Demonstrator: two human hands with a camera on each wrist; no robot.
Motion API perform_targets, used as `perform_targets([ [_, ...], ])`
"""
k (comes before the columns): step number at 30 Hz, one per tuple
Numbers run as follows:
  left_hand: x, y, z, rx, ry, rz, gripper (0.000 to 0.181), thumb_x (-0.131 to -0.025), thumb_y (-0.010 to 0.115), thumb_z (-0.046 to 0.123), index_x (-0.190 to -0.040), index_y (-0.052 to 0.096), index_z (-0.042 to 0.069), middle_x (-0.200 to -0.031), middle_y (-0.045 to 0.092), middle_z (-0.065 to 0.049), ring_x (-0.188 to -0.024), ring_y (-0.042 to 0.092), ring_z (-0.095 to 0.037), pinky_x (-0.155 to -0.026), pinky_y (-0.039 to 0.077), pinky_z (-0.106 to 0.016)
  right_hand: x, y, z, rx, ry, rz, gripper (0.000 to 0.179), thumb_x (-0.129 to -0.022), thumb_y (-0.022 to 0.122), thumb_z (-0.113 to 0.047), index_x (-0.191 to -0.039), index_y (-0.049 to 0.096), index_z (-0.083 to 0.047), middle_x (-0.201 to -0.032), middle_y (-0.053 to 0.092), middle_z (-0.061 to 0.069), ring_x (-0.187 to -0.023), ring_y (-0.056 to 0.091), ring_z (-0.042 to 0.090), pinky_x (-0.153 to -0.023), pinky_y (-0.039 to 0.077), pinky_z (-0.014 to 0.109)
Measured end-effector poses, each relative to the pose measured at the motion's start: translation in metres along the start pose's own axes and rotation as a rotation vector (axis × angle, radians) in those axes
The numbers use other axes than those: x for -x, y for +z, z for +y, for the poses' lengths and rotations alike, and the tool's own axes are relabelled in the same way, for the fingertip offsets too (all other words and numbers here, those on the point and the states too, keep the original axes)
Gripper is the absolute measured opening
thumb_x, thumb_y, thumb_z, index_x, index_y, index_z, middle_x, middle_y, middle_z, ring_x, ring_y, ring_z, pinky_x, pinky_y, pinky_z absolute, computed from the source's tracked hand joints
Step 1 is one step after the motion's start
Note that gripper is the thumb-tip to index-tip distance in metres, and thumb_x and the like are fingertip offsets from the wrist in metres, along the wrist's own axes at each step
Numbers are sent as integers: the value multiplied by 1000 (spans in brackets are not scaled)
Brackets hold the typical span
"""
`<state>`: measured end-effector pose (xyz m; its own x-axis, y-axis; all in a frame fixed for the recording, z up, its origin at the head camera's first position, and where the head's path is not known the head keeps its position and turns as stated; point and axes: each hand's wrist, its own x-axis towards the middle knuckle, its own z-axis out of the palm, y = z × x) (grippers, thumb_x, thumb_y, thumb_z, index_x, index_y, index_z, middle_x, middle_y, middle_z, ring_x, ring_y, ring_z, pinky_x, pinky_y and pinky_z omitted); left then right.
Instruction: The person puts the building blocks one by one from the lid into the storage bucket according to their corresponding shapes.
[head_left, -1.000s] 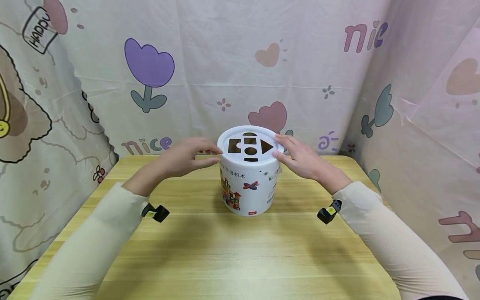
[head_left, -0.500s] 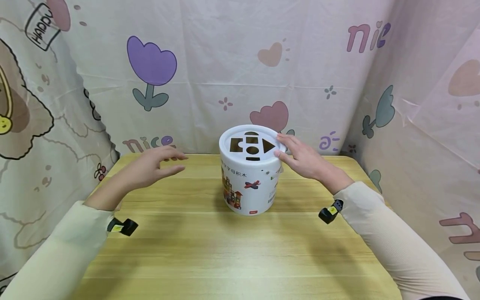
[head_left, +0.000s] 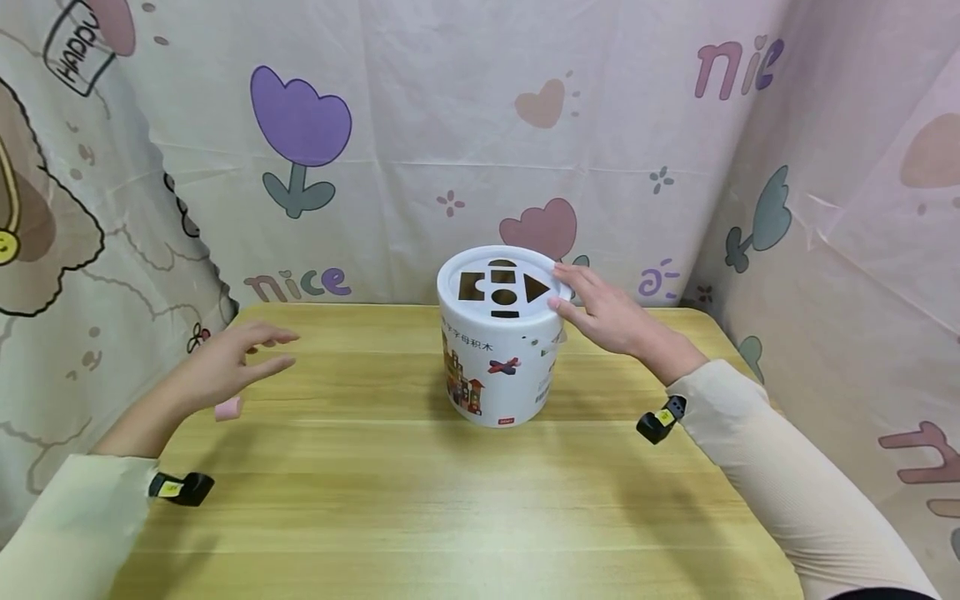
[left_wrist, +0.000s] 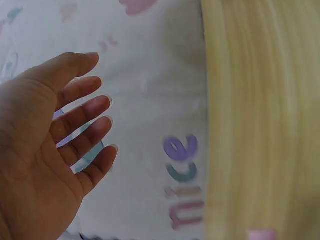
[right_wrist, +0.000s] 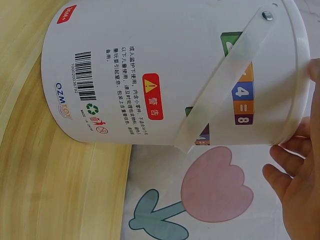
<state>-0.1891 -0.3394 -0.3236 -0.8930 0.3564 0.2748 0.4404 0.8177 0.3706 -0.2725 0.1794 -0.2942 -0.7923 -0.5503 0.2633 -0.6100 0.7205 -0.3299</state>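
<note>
A white toy-block bucket (head_left: pixel 495 396) stands upright on the table, printed with block pictures and writing. Its white lid (head_left: pixel 448 287) has several shaped holes, among them a triangle and an oval. At the lid's right rim, my right hand (head_left: pixel 611 315) rests its fingertips and thumb. The right wrist view shows the bucket's side with its translucent handle (right_wrist: pixel 225 80) hanging down. My left hand (head_left: pixel 225 362) is at the table's left side, fingers loosely bent and holding nothing. Just below it lies a small pink block (head_left: pixel 228 408), partly hidden by the hand; its end also appears in the left wrist view.
The light wooden table (head_left: pixel 450 508) is enclosed at the back and sides by a patterned cloth (head_left: pixel 420 100) with flowers and lettering. A small black camera is strapped at each sleeve cuff.
My left hand has left the bucket's left rim and moved left and toward me, and the pink block has come into view. The right hand stays at the rim; the bucket stands still.
</note>
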Motion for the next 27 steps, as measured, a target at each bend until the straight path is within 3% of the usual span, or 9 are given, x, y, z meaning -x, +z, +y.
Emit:
perform_targets([
  [9,21,14,-41,-2,-94,-21,45,-97,64,28,-129,59,-1,-129,55,-25,-111,51,-43,-83,45,-59,-1,-1,2,10,-16,12,69,-101,36,-56,-154,31,-11,-158,25,7,-141,29,33,-111,29,56],
  [14,30,25,-59,32,-107,-41,46,-97,63,25,-130,57,-7,-128,53,-30,-109,51,-48,-80,47,-60,-2,2,2,2,-23,15,70,-101,34,-57,-153,31,-10,-158,26,8,-141,29,34,-112,28,55],
  [22,44,36,-83,50,-214,-78,51,-98,61,30,-131,54,-9,-127,50,-33,-101,59,-45,-78,51,-53,-1,1,-1,-11,-15,12,68,-102,38,-54,-153,31,-10,-158,26,9,-142,28,34,-112,28,55],
  [27,49,43,-97,13,-240,-97,52,-97,63,31,-130,55,-9,-125,51,-34,-101,59,-47,-81,49,-59,0,1,-1,-5,-12,10,68,-102,37,-54,-153,31,-11,-158,27,8,-141,30,33,-111,29,55],
])
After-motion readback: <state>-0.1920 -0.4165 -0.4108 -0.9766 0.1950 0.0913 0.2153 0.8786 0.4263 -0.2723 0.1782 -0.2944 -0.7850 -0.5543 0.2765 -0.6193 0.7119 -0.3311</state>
